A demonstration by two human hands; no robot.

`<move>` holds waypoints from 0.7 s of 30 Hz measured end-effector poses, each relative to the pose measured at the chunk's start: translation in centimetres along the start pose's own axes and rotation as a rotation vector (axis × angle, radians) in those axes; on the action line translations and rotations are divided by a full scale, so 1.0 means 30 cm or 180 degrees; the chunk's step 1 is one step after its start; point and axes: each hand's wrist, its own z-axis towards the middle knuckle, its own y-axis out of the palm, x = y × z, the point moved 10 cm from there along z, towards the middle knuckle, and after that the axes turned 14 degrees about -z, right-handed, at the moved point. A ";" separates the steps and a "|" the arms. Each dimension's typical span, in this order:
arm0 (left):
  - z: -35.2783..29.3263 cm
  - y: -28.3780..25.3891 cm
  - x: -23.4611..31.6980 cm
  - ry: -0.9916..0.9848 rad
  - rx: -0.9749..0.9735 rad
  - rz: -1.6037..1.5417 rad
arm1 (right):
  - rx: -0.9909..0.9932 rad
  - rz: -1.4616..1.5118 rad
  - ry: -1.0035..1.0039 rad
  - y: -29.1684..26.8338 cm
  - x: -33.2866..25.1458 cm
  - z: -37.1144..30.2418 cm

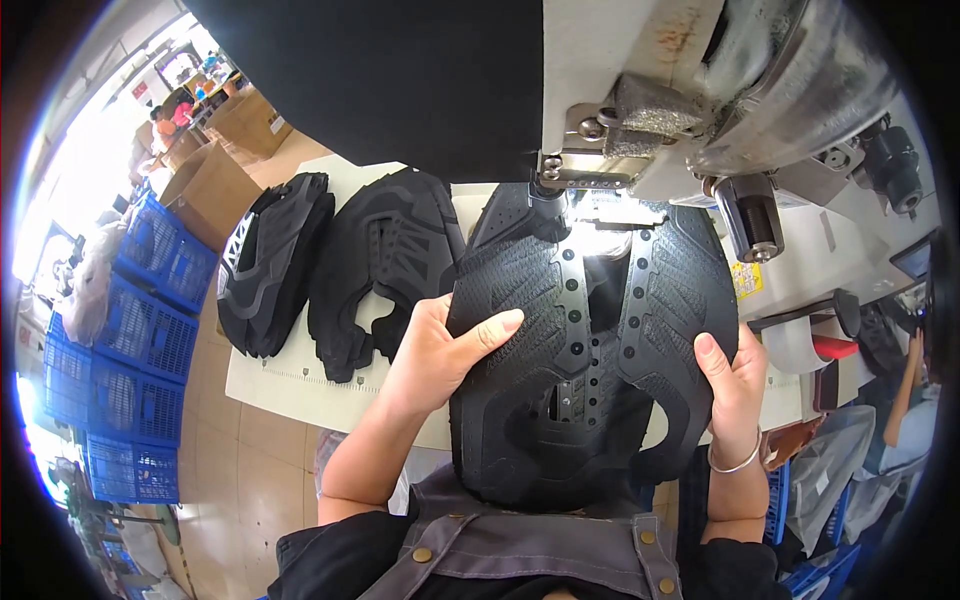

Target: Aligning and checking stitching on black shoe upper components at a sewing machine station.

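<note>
A black shoe upper [510,350] with rows of eyelets lies under the head of a sewing machine [600,190], its near end close to my apron. My left hand [440,350] grips its left edge, thumb on top and the other fingers hidden beneath. On the opposite edge my right hand [733,385] holds it the same way, a bangle on the wrist. Bright lamp light falls on the upper's far part, where the needle area is lost in glare. Whether further layers lie under the upper, I cannot tell.
Left on the white table [265,385] are a stack of black uppers [285,265] and more uppers [385,260]. Blue plastic crates [150,330] and cardboard boxes [210,190] stand on the floor beyond. At the right are a red-and-black block [830,347] and another person's arm [905,390].
</note>
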 end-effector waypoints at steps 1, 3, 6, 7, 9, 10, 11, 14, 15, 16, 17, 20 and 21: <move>0.001 0.001 0.006 0.0006 -0.0052 0.0118 | 0.0160 -0.0101 -0.0166 -0.006 -0.018 -0.004; 0.002 0.003 0.024 0.0091 -0.0007 0.0205 | 0.0174 0.0012 -0.0136 -0.002 -0.016 0.003; 0.015 0.003 0.034 0.0107 -0.0033 0.0321 | 0.0247 0.0118 -0.0132 -0.006 -0.011 0.010; 0.019 -0.001 0.036 0.0100 -0.0001 0.0321 | 0.0254 0.0139 -0.0168 -0.005 -0.012 0.014; 0.028 -0.007 0.040 0.0092 0.0031 0.0321 | 0.0265 0.0144 -0.0192 -0.003 -0.012 0.024; 0.035 -0.008 0.042 0.0100 0.0038 0.0357 | 0.0275 0.0144 -0.0214 -0.003 -0.013 0.029; 0.043 -0.011 0.045 0.0109 0.0046 0.0392 | 0.0281 0.0142 -0.0211 0.000 -0.012 0.036; 0.071 -0.029 0.050 0.0042 0.0101 0.0540 | 0.0308 0.0266 -0.0166 0.003 -0.002 0.054; 0.082 -0.035 0.047 -0.0028 0.0121 0.0539 | 0.0288 0.0239 -0.0203 0.004 -0.004 0.058; 0.094 -0.037 0.054 -0.0006 0.0094 0.0513 | 0.0255 0.0219 -0.0242 0.009 -0.004 0.066; 0.103 -0.039 0.056 -0.0003 0.0106 0.0513 | 0.0243 0.0221 -0.0242 0.014 0.000 0.074; 0.136 -0.034 0.079 0.0169 -0.0004 0.0185 | 0.0270 0.0324 -0.0248 0.021 0.005 0.106; 0.146 -0.038 0.084 0.0169 -0.0004 0.0181 | 0.0234 0.0344 -0.0280 0.027 0.001 0.121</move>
